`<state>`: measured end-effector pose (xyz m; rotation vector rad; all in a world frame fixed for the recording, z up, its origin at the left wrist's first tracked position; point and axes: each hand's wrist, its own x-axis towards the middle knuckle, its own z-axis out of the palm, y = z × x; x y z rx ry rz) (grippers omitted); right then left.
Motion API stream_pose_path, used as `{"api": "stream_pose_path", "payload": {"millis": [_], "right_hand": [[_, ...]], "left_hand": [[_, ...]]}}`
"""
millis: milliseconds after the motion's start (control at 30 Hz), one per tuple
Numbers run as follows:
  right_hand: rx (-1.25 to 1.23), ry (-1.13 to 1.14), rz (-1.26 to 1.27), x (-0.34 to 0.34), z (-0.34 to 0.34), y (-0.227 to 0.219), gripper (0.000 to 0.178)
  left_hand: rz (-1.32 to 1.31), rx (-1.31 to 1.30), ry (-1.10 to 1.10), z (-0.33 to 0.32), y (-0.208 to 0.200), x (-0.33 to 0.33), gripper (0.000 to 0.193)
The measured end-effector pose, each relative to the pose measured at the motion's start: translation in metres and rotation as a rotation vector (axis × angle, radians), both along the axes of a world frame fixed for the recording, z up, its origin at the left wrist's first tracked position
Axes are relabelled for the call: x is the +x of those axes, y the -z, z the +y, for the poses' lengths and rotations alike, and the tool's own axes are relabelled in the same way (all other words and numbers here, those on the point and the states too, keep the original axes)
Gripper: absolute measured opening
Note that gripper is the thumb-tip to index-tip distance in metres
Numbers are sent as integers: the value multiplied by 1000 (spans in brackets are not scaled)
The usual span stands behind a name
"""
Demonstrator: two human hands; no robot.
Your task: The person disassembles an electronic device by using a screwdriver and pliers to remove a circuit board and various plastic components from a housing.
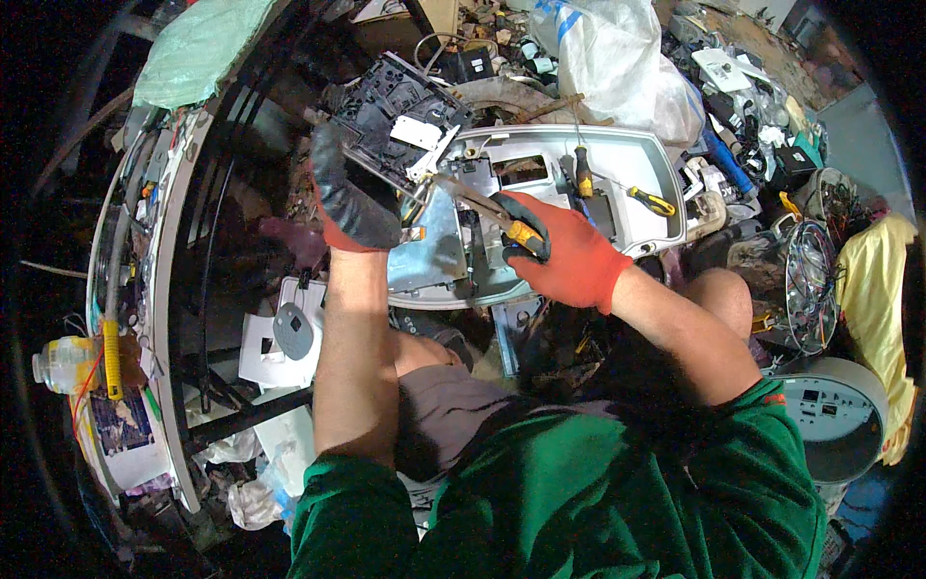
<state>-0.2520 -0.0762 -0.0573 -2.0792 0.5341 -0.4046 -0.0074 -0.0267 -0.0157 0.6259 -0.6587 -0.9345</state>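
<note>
A black plastic chassis (pixel 391 111), full of small moulded parts, is tilted up over the left end of a white plastic shell (pixel 666 183). My left hand (pixel 357 198), in a red and dark grey glove, grips its left edge; some fingertips are hidden. In my right hand (pixel 569 251), gloved the same way, is a pair of pliers (pixel 477 201) with yellow and black handles. The jaws are at the chassis's lower right corner, beside a white bracket (pixel 422 172). Whether they bite on anything is too small to tell. Below lies a bluish metal plate (pixel 424 251).
Inside the shell lie a yellow-black screwdriver (pixel 651 201) and an upright-looking second screwdriver (pixel 583 174). A white sack (pixel 617 68) and heaped scrap parts stand behind. Left is a dark metal frame beside a cluttered ledge (pixel 178 289). A round tub (pixel 837 415) sits at right.
</note>
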Motion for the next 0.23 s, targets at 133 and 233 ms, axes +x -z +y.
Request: {"api": "stream_pose_path", "payload": {"millis": [133,233], "right_hand": [[-189,58,175,10,2,-4,72],[-240,97,237,17,10,-5,73]], "left_hand": [[240,224,-292,-15,-5,4,63],[-64,235,-559,-20,-7,2,64]]}}
